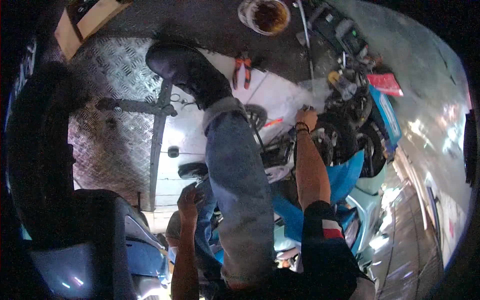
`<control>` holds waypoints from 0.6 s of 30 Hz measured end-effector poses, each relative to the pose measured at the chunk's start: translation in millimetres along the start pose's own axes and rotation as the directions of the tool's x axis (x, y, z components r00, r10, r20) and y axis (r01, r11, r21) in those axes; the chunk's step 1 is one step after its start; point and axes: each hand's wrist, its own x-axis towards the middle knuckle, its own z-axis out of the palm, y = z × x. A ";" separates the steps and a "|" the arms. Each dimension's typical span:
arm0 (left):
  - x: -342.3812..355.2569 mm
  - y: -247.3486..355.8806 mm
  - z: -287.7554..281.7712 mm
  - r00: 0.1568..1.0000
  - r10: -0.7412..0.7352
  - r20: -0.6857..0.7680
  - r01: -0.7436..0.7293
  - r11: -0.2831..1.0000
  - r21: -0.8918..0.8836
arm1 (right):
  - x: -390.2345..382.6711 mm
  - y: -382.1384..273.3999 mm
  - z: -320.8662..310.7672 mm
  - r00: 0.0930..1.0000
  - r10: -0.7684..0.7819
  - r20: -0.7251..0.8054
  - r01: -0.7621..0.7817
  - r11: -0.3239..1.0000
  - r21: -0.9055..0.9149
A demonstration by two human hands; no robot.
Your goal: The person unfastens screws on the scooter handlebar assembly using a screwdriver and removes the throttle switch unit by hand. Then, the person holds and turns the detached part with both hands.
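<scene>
My right hand reaches forward, its fingers closed beside the dark engine parts and wheel of a motorcycle with blue panels. What lies in those fingers, if anything, is too small to make out. Lower on the left, my left hand hangs with loosely bent fingers apart, holding nothing that I can see. Between the two arms stretches my jeans-covered leg, ending in a dark shoe. Orange-handled pliers lie on the pale floor beyond the shoe.
Far ahead stands a white bucket with brown stuff inside. A dark toolbox and a red packet lie at the far right. Patterned metal plate covers the left floor. A small black cylinder and a blue vehicle body are nearer.
</scene>
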 end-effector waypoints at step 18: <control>-98.5 76.7 43.4 0.768 0.548 0.330 -0.637 0.707 0.307 | -361.1 229.8 -96.3 0.521 -0.847 0.104 0.835 0.531 0.145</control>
